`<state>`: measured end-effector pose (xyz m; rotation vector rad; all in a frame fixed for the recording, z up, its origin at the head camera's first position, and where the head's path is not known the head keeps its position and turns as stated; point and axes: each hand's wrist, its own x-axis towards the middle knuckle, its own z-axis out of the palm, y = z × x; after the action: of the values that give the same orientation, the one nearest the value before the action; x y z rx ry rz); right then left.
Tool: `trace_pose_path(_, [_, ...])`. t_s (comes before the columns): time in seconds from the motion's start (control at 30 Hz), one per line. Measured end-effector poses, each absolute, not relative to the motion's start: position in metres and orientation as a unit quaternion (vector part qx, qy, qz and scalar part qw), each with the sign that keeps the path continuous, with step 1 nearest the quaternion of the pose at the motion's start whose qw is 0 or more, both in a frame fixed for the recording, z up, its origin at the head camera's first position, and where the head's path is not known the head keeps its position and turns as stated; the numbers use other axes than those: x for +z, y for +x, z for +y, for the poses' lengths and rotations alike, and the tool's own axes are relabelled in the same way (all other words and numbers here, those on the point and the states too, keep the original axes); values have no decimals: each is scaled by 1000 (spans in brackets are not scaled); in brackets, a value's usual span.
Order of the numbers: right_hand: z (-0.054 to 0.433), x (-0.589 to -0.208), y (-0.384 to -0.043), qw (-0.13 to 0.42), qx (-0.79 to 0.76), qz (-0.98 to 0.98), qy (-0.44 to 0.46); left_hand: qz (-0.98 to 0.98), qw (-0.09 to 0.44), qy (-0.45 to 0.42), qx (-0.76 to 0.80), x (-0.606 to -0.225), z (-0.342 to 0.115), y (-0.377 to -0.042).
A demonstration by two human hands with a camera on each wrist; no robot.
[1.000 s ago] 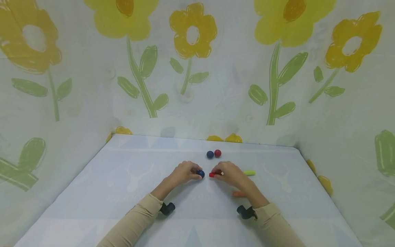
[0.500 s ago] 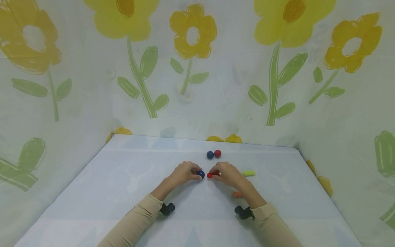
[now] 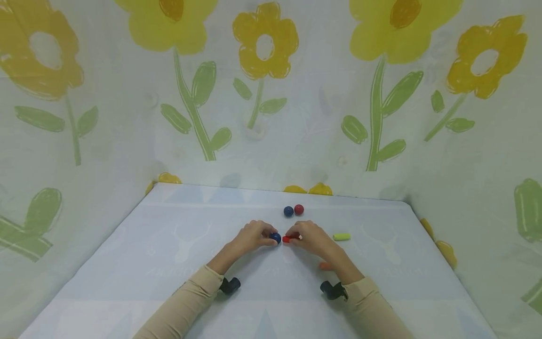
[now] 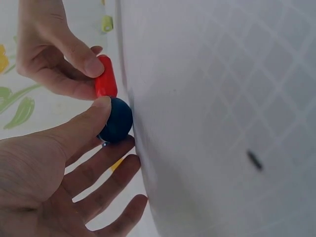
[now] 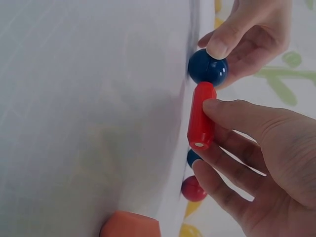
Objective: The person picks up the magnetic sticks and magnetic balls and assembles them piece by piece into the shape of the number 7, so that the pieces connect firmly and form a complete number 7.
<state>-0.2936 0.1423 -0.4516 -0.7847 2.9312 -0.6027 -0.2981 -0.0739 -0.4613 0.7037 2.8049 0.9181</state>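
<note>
Between thumb and fingers, my left hand [image 3: 254, 235] pinches a dark blue ball [image 3: 275, 238] low over the white tabletop. My right hand [image 3: 313, 238] holds a short red rod [image 5: 199, 116] by its side, thumb against fingertips. One end of the rod points at the ball. In both wrist views this end seems to meet the ball [image 4: 117, 121], while from the head the two look very close; I cannot tell whether they are joined. A small pale dot shows on the rod's other end in the right wrist view.
Behind the hands, a second blue ball [image 3: 288, 211] sits beside a red ball [image 3: 298, 209]. A yellow-green rod [image 3: 341, 237] lies right of the right hand. An orange piece [image 3: 325, 266] is partly hidden by the right wrist. Flower-printed cloth [image 3: 313, 117] walls the table.
My right hand has moved slightly left, bringing the red rod up to the blue ball. The yellow-green rod shows more fully now. My left hand has stayed about where it was.
</note>
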Motion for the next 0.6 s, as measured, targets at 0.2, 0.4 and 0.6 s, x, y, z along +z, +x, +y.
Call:
trace_pose_path(0.2, [141, -451, -293, 21, -197, 945, -262, 925, 53, 231, 297, -462, -73, -299])
trace_pose_path(0.4, [140, -450, -294, 24, -200, 945, -259, 923, 52, 236, 299, -463, -73, -301])
trace_pose_path(0.6, [140, -451, -295, 25, -205, 944, -257, 924, 53, 233, 298, -463, -73, -300])
